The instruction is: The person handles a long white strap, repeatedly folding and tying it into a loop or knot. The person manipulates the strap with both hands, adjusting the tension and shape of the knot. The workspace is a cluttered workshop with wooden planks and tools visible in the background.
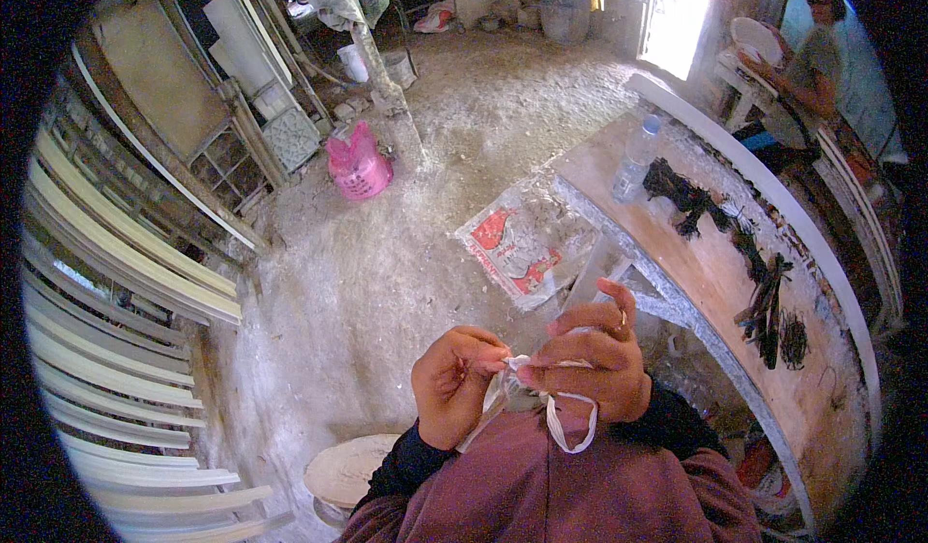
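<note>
Left hand (452, 385) pinched a white strip (553, 421) at thumb and fingers; right hand (592, 359) gripped it just beside, loop hanging below. Strip was in front of the maroon garment (551, 490). Bottle (633, 161) and dark bundles (768, 311) sat on the bench (691, 277), right side.

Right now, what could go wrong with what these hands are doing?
The thin white strip might slip, since the left hand and right hand pinch it only with their fingers. Its loop, hanging below the right hand, could snag. The bottle, near the edge of the table, might tip if bumped.
</note>
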A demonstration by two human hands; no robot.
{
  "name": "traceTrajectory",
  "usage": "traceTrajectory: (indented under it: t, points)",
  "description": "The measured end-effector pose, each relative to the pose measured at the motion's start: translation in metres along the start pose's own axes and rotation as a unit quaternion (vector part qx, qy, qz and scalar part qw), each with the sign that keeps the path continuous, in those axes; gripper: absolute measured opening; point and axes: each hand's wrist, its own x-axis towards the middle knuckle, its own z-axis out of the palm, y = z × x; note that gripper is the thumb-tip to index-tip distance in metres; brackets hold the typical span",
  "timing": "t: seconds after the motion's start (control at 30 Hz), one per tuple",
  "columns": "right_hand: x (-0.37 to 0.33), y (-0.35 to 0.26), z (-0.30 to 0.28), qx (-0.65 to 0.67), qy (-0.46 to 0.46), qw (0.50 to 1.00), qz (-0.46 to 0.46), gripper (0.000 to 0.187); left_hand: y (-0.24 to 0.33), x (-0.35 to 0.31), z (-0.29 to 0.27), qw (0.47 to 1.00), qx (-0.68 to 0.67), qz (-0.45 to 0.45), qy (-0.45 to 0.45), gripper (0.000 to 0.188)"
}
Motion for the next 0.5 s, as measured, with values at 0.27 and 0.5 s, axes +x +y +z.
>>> traceTrajectory:
  t: [0.27, 0.5]
  points:
    - [-0.0056, 0.0025, 0.0011, -0.037, 0.045, 0.996, -0.074, 0.022, -0.0026, -0.0014, 0.0007, 0.998, -0.059, -0.018, -0.004, 0.003]
    - [-0.0004, 0.0062, -0.0035, 0.128, -0.048, 0.991, 0.015, 0.023, -0.0021, 0.007, -0.0063, 0.978, 0.188, 0.091, 0.011, 0.007]
